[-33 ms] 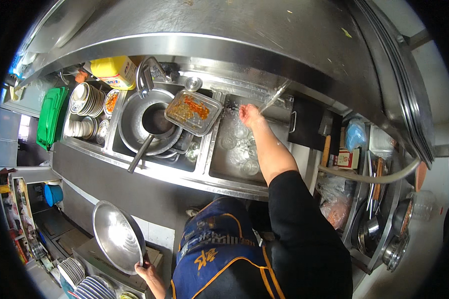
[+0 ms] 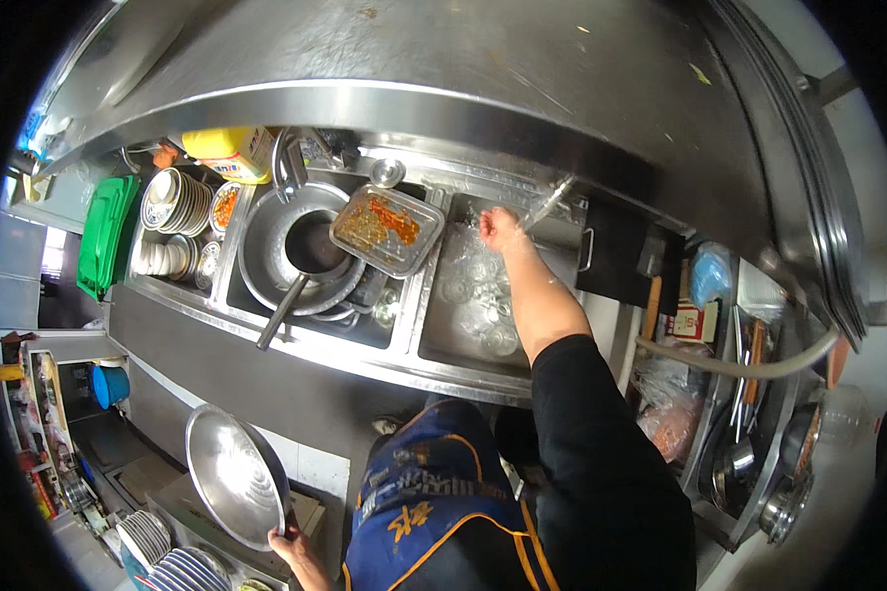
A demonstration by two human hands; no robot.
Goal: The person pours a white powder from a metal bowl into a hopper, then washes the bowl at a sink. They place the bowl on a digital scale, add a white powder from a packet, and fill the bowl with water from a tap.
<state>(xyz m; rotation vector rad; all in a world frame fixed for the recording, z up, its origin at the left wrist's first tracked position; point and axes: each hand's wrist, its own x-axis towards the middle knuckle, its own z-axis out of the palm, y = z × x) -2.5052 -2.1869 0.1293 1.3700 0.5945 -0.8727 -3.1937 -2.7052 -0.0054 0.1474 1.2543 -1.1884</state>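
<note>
My left hand (image 2: 291,547) grips the rim of a wide, shiny metal bowl (image 2: 232,480), held tilted low at the left, away from the sink. My right arm reaches over the right sink basin (image 2: 442,340). There my right hand (image 2: 502,229) is closed beside a metal tap (image 2: 549,202), with water splashing around it. What its curled fingers hold, if anything, is hidden. Below that hand, several clear glasses (image 2: 500,340) lie in the basin. To its left, a clear rectangular tray (image 2: 386,231) with orange-red food remains rests across the basins.
A long-handled pot (image 2: 284,307) sits inside a large metal basin (image 2: 256,281) in the middle sink. Stacked plates (image 2: 179,202) and a green bin (image 2: 106,236) stand further left. Overhead runs a steel shelf (image 2: 414,103). A pale hose (image 2: 744,366) curves on the right.
The view has shifted slightly. Both hands hold nearly the same places, the left one still with the metal bowl.
</note>
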